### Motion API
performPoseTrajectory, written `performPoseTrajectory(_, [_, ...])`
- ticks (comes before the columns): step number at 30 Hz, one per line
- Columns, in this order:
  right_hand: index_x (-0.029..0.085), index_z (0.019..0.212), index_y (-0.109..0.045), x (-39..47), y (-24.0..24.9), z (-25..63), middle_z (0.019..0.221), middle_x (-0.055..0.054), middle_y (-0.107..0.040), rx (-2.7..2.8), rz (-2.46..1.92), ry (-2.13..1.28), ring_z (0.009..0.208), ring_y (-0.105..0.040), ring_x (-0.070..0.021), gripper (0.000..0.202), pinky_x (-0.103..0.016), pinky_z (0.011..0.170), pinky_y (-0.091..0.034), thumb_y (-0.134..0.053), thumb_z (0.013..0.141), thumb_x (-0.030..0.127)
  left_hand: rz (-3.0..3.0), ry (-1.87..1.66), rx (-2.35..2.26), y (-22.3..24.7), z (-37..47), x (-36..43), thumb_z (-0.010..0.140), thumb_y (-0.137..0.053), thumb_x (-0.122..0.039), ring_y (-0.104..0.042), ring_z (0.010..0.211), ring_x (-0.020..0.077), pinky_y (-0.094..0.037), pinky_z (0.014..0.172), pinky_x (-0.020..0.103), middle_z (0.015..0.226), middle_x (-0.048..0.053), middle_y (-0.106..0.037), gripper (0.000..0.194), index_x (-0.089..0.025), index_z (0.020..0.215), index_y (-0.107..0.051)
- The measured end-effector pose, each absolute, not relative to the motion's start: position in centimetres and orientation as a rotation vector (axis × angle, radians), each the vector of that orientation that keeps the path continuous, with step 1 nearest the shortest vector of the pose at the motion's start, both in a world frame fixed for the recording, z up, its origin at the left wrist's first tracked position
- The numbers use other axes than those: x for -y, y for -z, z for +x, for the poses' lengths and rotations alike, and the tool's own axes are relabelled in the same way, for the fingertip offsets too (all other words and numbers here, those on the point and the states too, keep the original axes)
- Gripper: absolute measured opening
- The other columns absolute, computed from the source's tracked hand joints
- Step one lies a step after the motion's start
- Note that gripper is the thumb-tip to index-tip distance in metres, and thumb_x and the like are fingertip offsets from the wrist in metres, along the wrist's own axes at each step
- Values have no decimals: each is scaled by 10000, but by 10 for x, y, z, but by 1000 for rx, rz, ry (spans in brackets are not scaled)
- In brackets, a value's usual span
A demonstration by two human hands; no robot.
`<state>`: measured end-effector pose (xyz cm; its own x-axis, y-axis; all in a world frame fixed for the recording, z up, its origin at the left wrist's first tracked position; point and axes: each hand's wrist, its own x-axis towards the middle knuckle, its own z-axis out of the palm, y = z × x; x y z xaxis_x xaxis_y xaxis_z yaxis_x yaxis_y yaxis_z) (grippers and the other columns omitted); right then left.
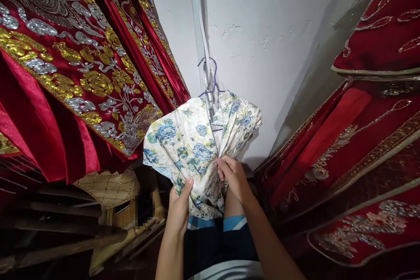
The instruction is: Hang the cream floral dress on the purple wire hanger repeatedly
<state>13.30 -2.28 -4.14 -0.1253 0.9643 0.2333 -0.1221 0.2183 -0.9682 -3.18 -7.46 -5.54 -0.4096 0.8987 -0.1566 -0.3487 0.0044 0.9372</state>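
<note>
A white short-sleeved blouse (200, 148) with blue and green flowers hangs in front of me on a thin purple hanger (215, 76). Its neckline is a V with the front edges partly apart at the top. My left hand (180, 203) grips the lower left side of the blouse, thumb on top and the other fingers behind the cloth. At the middle of the front, my right hand (232, 175) pinches the edge of the blouse with thumb and curled fingers. Any fastener under those fingers is hidden.
Red garments embroidered in gold and silver (95, 83) hang at the left. More red beaded garments (354, 157) hang at the right. A pale strip (198, 22) runs down the white wall (262, 13). Wooden pieces (65, 223) lie in shadow at lower left.
</note>
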Motion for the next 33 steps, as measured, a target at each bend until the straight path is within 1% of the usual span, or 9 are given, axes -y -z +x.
performPoseTrajectory(6, [219, 562, -467, 38, 50, 147, 481, 44, -444, 1281, -999, -1199, 479, -383, -113, 394, -266, 508, -318, -568, 907, 379, 1270, -2349, -1598, 90, 0, 67, 852, -697, -246, -549, 1254, 271, -407, 1106, 448, 1249, 104, -591, 337, -228, 1165, -573])
performPoseTrajectory(8, [210, 564, -523, 41, 48, 147, 470, 40, -476, 1342, -1040, -1218, 475, -417, -113, 352, -262, 511, -331, -589, 878, 354, 1580, -2241, -1535, 96, 20, 63, 878, -656, -193, -546, 1248, 253, -419, 1085, 420, 1258, 115, -575, 334, -218, 1197, -559])
performPoseTrajectory(10, [203, 566, -556, 42, 44, 146, 461, 34, -507, 1384, -1053, -1245, 469, -448, -112, 330, -255, 515, -350, -615, 855, 351, 1703, -2018, -1460, 97, 34, 58, 902, -628, -176, -609, 1103, 220, -488, 962, 354, 1129, 96, -615, 267, -204, 1162, -573])
performPoseTrajectory(13, [200, 580, -582, 41, 43, 148, 429, 33, -524, 1358, -1060, -1342, 409, -440, -104, 333, -245, 462, -337, -647, 819, 423, 1754, -1880, -1337, 93, 40, 50, 942, -581, -179, -605, 811, 164, -491, 743, 269, 850, 27, -601, 30, -196, 925, -598])
performPoseTrajectory(15, [194, 618, -617, 36, 41, 151, 415, 31, -536, 1297, -1080, -1433, 365, -427, -102, 340, -238, 412, -305, -677, 775, 490, 1781, -1830, -1287, 91, 38, 48, 960, -557, -186, -572, 741, 156, -459, 682, 255, 772, 13, -573, 153, -194, 808, -578])
performPoseTrajectory(19, [168, 684, -687, 9, 23, 160, 443, 24, -568, 1147, -1026, -1479, 366, -446, -90, 350, -223, 384, -279, -724, 727, 513, 1801, -1652, -1273, 88, 33, 48, 976, -526, -211, -570, 772, 176, -441, 695, 268, 803, 33, -581, 187, -192, 804, -595])
performPoseTrajectory(23, [144, 705, -721, -34, -23, 164, 459, 26, -556, 1093, -884, -1424, 377, -434, -79, 342, -218, 355, -261, -799, 685, 477, 1824, -1464, -1285, 86, 32, 52, 962, -535, -233, -569, 756, 190, -433, 674, 273, 813, 45, -580, 163, -193, 825, -615])
performPoseTrajectory(28, [115, 744, -732, -60, -81, 160, 509, 31, -564, 1093, -709, -1314, 434, -465, -54, 246, -173, 387, -325, -775, 757, 357, 1959, -1342, -1267, 83, 28, 59, 952, -506, -209, -551, 721, 186, -425, 660, 272, 786, 45, -555, 170, -194, 808, -596])
performPoseTrajectory(33, [136, 805, -714, -47, -81, 152, 510, 35, -595, 1212, -653, -1314, 418, -489, -67, 278, -173, 387, -351, -729, 807, 414, 1889, -1295, -1242, 59, 23, 53, 926, -574, -242, -598, 760, 200, -459, 688, 285, 817, 55, -626, 110, -203, 846, -638])
